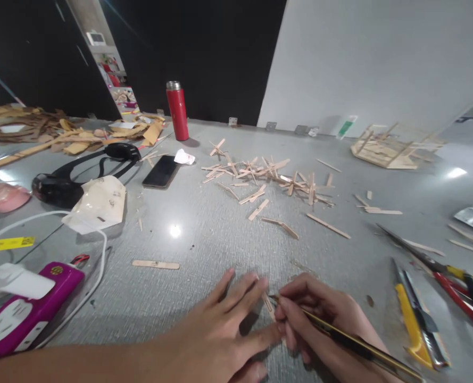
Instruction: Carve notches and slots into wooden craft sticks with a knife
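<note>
Left hand (236, 330), fingers spread at the stick (268, 305), steadies it, I judge remotely; right hand (335, 311) pinches a pencil (348, 342) low beside it, likely for control.

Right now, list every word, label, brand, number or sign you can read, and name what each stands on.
None can be read clearly enough to quote.
Yellow strip: dark print, too blurred to read.
Purple case: round emblem and marked white patches, too blurred to read.
Green-and-white item by the wall: any lettering is too small to read.
Wooden stick at the hands: dark marks, too small to tell if they are writing.
</note>
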Motion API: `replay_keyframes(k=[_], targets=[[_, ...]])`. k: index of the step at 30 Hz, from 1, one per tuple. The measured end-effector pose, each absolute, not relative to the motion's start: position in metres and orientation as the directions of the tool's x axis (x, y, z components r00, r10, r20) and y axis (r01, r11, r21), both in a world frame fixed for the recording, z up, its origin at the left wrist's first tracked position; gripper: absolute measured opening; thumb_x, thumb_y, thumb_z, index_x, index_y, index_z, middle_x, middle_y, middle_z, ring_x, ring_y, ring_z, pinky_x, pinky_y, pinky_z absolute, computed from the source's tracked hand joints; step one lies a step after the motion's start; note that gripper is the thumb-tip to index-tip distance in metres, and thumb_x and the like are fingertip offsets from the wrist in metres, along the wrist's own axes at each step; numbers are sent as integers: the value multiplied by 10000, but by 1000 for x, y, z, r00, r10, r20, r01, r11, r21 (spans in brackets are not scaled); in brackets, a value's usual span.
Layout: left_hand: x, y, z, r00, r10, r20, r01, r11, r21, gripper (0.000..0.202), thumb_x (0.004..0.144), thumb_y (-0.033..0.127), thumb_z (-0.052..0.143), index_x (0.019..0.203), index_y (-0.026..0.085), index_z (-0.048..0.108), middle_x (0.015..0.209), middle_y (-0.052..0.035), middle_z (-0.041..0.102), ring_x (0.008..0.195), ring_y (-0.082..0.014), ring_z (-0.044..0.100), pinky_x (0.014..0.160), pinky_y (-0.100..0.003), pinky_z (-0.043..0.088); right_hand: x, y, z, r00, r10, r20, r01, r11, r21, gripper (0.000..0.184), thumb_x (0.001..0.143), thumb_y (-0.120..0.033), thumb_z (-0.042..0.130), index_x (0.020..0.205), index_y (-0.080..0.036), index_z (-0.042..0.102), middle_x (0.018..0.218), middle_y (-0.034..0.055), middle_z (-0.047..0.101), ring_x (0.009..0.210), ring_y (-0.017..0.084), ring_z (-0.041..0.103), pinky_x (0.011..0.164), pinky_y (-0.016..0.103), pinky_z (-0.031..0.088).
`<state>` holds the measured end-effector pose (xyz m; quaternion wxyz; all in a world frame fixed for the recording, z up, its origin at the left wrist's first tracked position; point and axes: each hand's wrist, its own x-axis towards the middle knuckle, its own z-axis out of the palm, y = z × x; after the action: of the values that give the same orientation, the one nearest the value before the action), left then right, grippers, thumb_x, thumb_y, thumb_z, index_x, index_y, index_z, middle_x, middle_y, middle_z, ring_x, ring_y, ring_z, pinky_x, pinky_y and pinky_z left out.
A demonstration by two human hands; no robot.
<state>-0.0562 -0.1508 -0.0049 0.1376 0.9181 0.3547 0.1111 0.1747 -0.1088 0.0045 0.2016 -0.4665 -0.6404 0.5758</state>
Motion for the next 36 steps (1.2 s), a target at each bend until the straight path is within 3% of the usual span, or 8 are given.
replay_keyframes(k=[7, 10, 14, 20, 26, 36], targets=[[-57, -152, -5, 717, 690, 95, 631, -701, 332, 510, 1067, 399, 342, 1563, 282, 318, 1627, -218, 243, 1527, -326, 155, 1223, -584, 162, 173, -107, 5, -427, 891, -152, 484, 83, -871, 356, 953, -494, 580, 728, -219, 573, 604, -41, 531, 544, 100, 465, 491, 226, 380], [-57, -152, -4, 713, 695, 93, 639, -698, 325, 510, 1070, 401, 332, 1566, 280, 315, 1626, -221, 243, 1528, -323, 153, 1223, -573, 175, 171, -105, 2, -375, 910, -175, 511, 46, -858, 342, 963, -485, 575, 738, -228, 573, 609, -47, 543, 546, 101, 488, 493, 222, 386], [-56, -152, -1, 711, 697, 96, 643, -699, 313, 539, 1072, 394, 325, 1590, 260, 257, 1620, -232, 253, 1527, -326, 164, 1226, -566, 174, 171, -105, -5, -363, 908, -211, 537, 19, -843, 434, 994, -496, 513, 651, -233, 461, 489, -77, 426, 438, 88, 382, 418, 232, 304], [-56, -153, 2, 714, 694, 94, 645, -704, 297, 561, 1074, 394, 322, 1603, 234, 226, 1618, -232, 261, 1526, -335, 178, 1225, -572, 175, 166, -106, -5, -398, 917, -34, 564, 215, -797, 411, 1004, -441, 501, 664, -238, 391, 561, -75, 368, 500, 97, 322, 432, 231, 300], [-56, -153, 5, 709, 697, 105, 644, -701, 305, 597, 1069, 403, 345, 1616, 228, 182, 1611, -220, 292, 1522, -333, 203, 1223, -572, 189, 164, -105, -1, -416, 909, -18, 578, 249, -777, 398, 1009, -423, 488, 675, -243, 369, 578, -73, 330, 514, 102, 300, 439, 236, 299], [-56, -153, 5, 709, 697, 108, 635, -698, 331, 539, 1061, 399, 372, 1564, 214, 314, 1621, -210, 270, 1524, -333, 189, 1237, -544, 168, 168, -108, -6, -494, 868, 45, 589, 372, -717, 345, 1027, -356, 487, 722, -249, 364, 576, -85, 353, 507, 98, 308, 467, 241, 311]])
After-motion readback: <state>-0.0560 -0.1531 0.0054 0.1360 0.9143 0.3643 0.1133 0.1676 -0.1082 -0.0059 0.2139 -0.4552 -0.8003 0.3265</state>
